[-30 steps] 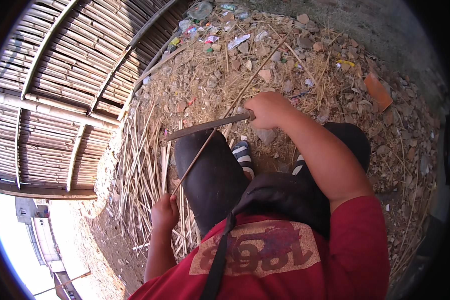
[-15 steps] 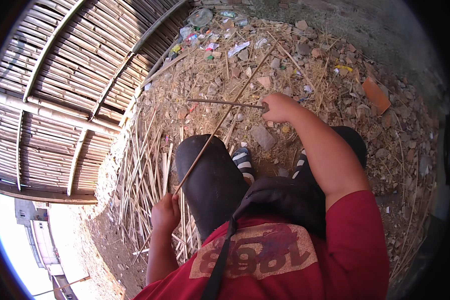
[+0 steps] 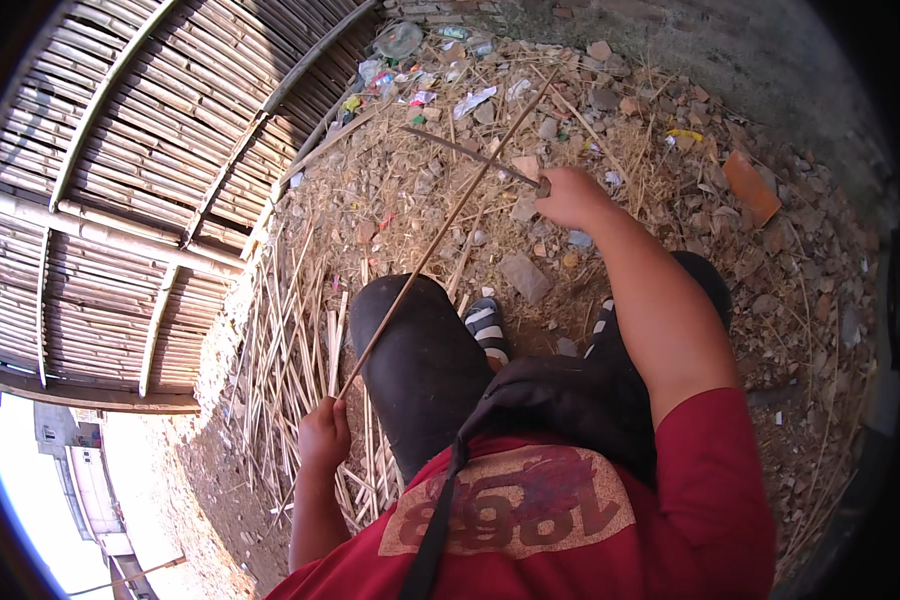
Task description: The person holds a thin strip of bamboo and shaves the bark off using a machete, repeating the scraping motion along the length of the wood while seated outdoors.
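My left hand (image 3: 323, 437) is closed round the near end of a long thin bamboo stick (image 3: 417, 272). The stick slants over my left knee and away to the upper right, its far end above the rubble. In my right hand (image 3: 573, 198), fingers wrapped round the handle, is a knife (image 3: 452, 149) with a long, narrow, dark blade. The blade points left and away from me, crossing the stick along its far part. Whether the edge touches the stick I cannot tell.
Split bamboo strips (image 3: 288, 350) lie in a pile left of my legs. A bamboo slat panel (image 3: 160, 130) stands at the left. Stones, dry straw and litter cover the ground ahead, with a broken orange tile (image 3: 750, 188) at right. A wall (image 3: 710, 45) rises behind.
The knife has moved farther along the stick, away from me, and its tip now angles farther forward. My left hand has shifted slightly left and nearer, still gripping the stick.
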{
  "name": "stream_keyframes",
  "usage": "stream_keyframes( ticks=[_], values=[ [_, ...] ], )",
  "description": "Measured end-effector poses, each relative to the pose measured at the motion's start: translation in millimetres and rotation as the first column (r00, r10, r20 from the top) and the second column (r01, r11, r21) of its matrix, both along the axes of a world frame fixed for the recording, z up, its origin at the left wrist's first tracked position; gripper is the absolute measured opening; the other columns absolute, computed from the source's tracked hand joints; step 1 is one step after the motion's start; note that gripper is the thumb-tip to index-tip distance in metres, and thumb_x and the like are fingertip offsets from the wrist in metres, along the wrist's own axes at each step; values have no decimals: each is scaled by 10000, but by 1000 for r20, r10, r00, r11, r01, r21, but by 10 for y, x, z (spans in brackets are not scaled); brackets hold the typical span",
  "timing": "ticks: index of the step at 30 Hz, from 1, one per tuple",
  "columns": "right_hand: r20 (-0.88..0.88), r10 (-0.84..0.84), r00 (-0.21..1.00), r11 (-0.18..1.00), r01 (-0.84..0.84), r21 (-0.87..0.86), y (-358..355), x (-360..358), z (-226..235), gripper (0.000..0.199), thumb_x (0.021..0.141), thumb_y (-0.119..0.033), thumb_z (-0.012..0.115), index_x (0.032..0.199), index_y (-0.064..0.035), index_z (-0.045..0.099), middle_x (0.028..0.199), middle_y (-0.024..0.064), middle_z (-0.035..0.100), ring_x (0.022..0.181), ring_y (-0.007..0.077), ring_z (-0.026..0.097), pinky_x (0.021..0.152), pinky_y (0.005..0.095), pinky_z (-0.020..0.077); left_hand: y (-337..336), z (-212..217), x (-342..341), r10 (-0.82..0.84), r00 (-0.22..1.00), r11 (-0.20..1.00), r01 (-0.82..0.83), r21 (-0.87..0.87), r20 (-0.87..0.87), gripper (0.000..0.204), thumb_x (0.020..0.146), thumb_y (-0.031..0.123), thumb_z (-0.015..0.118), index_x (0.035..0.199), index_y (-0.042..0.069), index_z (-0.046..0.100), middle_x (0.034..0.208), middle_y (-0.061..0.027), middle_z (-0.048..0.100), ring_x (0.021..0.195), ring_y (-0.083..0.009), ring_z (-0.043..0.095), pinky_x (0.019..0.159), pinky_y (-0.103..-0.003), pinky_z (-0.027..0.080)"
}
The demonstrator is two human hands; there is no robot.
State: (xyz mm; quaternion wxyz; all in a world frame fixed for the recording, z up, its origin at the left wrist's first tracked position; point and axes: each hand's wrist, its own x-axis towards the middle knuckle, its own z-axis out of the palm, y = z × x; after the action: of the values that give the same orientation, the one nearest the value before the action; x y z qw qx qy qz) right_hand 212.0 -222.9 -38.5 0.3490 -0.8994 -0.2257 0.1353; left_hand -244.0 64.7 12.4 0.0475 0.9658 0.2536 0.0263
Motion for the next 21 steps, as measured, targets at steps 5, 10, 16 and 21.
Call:
stream_keyframes(
  ticks=[5, 10, 16, 21],
  values=[
    [170, 453, 875, 871, -395, -292, 250, -454, 382, 389, 750, -258, 725, 1102, -93, 731, 945, 196, 730, 877, 378, 706, 792, 492, 554, -85, -92, -28, 11, 1000, 999, -12, 36, 15, 281, 1048, 285, 513, 884, 61, 558, 713, -235, 638, 661, -478, 628, 581, -578, 469],
    [-50, 153, 987, 981, -158, -109, 82, -34, 6, 295, 754, -241, 692, 968, -42, 731, 972, 198, 727, 916, 371, 707, 804, 456, 565, -77, -113, -3, 5, 999, 997, -8, 73, 38, 269, 1046, 288, 523, 901, 65, 563, 737, -230, 652, 666, -480, 631, 591, -576, 479],
    [39, 303, 952, 943, -293, -155, 265, -399, 162, 324, 763, -270, 684, 1023, -81, 730, 979, 191, 726, 942, 372, 704, 832, 467, 562, -50, -95, -27, 5, 1000, 1000, -5, 7, 4, 269, 1043, 279, 530, 895, 55, 556, 708, -243, 632, 668, -489, 619, 605, -584, 469],
    [-8, 80, 997, 994, -81, -70, 139, -88, -87, 347, 768, -294, 710, 1012, -47, 719, 968, 191, 726, 941, 360, 704, 826, 462, 555, 18, -69, -113, 16, 1000, 998, -15, -53, 19, 300, 1045, 279, 524, 858, 45, 543, 695, -250, 615, 673, -497, 608, 595, -583, 449]
  ],
)
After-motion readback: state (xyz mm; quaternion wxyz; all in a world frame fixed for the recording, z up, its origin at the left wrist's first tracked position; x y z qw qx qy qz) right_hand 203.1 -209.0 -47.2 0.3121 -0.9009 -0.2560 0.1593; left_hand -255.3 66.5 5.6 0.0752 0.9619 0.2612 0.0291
